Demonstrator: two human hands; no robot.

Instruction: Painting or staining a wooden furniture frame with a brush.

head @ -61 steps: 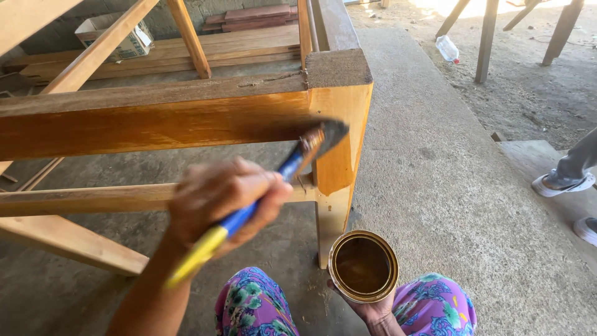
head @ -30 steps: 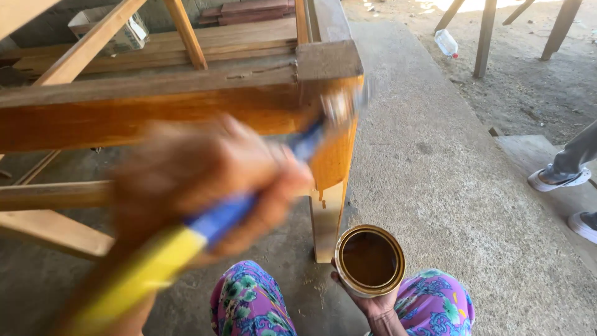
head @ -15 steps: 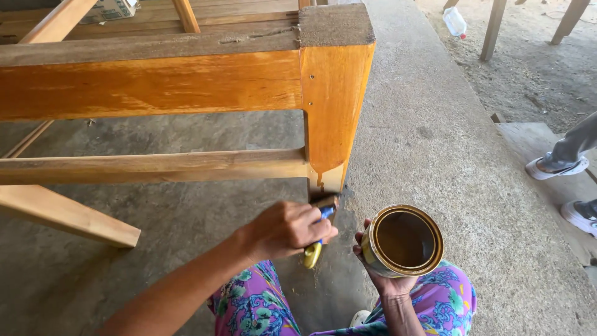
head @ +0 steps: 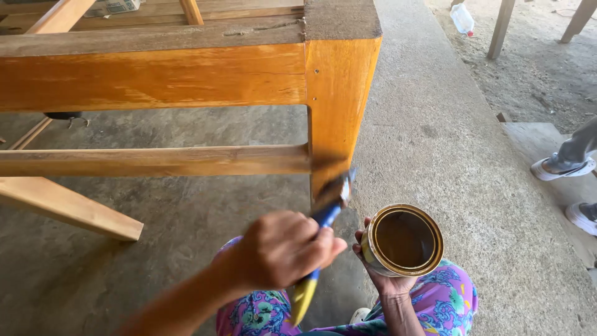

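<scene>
Half a second back the paintbrush (head: 323,218) sat low at the foot of the wooden leg (head: 339,106); now it has risen, its blurred bristle head pressed against the leg just below where the lower rail (head: 155,160) joins, at about 1 o'clock from the left hand (head: 283,249). That hand's fingers are closed around the blue part of the handle, with the yellow end sticking out toward 6 o'clock. The right hand (head: 385,280) has not shifted: its fingers cup the open round tin can (head: 403,239) from beneath, at 3 o'clock from the left hand, the can tilted slightly and showing dark brown varnish inside a gold rim. The drip line seen before on the leg's lower part is now covered by the brush. One leg, one glossy amber upper rail (head: 155,78), one lower rail and one pale slanted board (head: 68,208) at 9 o'clock are visible on the furniture frame, which stands on the concrete floor (head: 448,143). At 12 o'clock far back lies a cardboard box (head: 112,6), mostly cut off by the picture edge. A single clear plastic bottle (head: 463,18) with a red cap lies on the ground at 1 o'clock. At 3 o'clock, two white shoes (head: 559,168) of another person rest at the picture's edge. Two knees in purple floral trousers (head: 448,298) frame the bottom.
</scene>
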